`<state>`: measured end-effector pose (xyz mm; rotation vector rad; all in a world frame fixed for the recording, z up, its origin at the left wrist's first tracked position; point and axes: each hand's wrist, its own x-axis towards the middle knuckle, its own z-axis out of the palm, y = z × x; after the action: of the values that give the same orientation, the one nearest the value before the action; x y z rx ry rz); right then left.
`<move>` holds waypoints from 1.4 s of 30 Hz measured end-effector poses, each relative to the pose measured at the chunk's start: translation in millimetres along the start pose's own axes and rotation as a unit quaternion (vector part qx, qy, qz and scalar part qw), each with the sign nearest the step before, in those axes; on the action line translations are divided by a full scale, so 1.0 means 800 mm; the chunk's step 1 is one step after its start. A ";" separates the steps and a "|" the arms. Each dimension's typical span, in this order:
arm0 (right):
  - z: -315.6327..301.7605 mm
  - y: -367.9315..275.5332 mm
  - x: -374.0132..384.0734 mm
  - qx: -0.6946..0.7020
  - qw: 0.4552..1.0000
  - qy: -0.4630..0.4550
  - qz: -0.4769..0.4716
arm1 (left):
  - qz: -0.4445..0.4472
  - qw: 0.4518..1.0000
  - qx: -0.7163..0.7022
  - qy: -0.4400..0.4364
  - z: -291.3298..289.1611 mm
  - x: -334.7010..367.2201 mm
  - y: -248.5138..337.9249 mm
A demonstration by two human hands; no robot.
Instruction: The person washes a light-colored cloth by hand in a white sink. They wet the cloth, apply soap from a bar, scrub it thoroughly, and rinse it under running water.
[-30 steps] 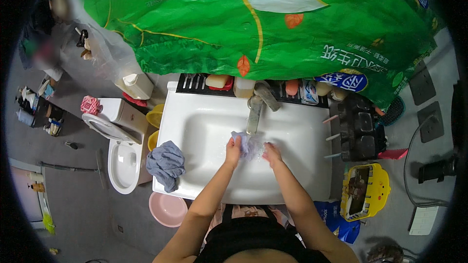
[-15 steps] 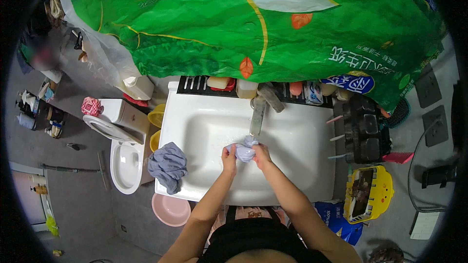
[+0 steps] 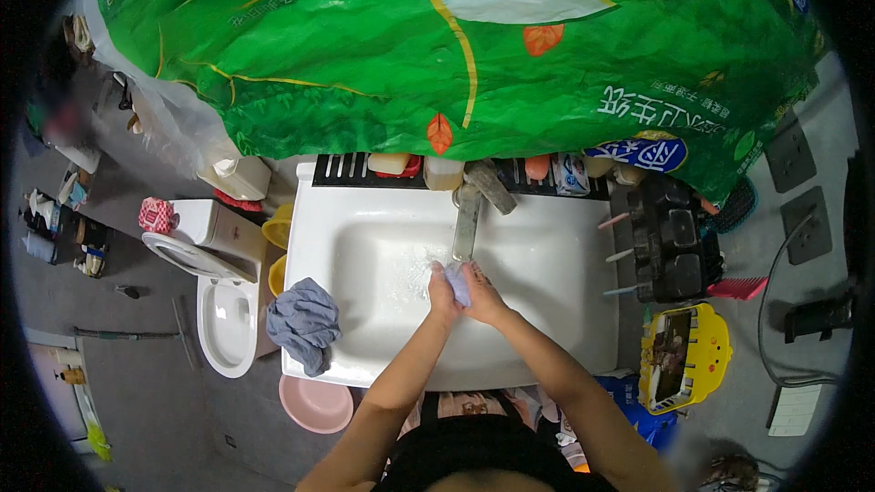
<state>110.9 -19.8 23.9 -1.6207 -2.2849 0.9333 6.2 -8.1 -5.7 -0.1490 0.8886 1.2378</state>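
Note:
A wet, pale lavender cloth (image 3: 458, 286) is bunched small between my two hands over the white sink (image 3: 574, 310), just below the faucet (image 3: 466, 223). My left hand (image 3: 443, 297) closes on it from the left. On the other side, my right hand (image 3: 483, 297) presses against the bundle with curled fingers. Part of the cloth is hidden by the hands. Water splashes in the basin to the left of them. On the sink's left edge lies a crumpled grey-blue cloth (image 3: 303, 323), touched by neither hand.
A big green plastic package (image 3: 319, 82) overhangs the back of the sink. Soaps and bottles line a black slotted rack (image 3: 342, 170). At left are a toilet (image 3: 228, 323) and a pink basin (image 3: 315, 404); at right, a black organizer (image 3: 674, 241) and a yellow basket (image 3: 711, 360).
The cloth has gone from loosely spread to a tight bundle, and my hands have come closer together. Water splashes are more visible now. The whole view has shifted slightly.

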 end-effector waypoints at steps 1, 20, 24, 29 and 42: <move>0.001 0.002 0.008 0.016 1.000 0.001 0.024 | -0.043 0.998 -0.043 0.001 0.008 -0.008 0.003; 0.009 0.034 0.073 -0.226 0.961 -0.090 -0.129 | -0.025 0.572 0.768 -0.287 -0.002 0.021 0.065; 0.041 0.007 0.052 -0.038 0.996 -0.064 0.040 | 0.186 0.265 0.906 -0.271 -0.023 0.040 0.067; 0.067 0.007 0.021 0.437 0.855 -0.090 0.264 | 0.287 0.164 0.860 -0.389 0.010 0.015 0.089; 0.040 0.005 -0.001 0.753 0.611 0.012 0.244 | 0.206 0.714 0.657 -0.125 -0.042 0.014 0.040</move>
<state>98.4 -31.7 -3.1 -1.1485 -0.2509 1.9950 -37.9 -6.3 -23.8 1.4023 1.4050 0.7092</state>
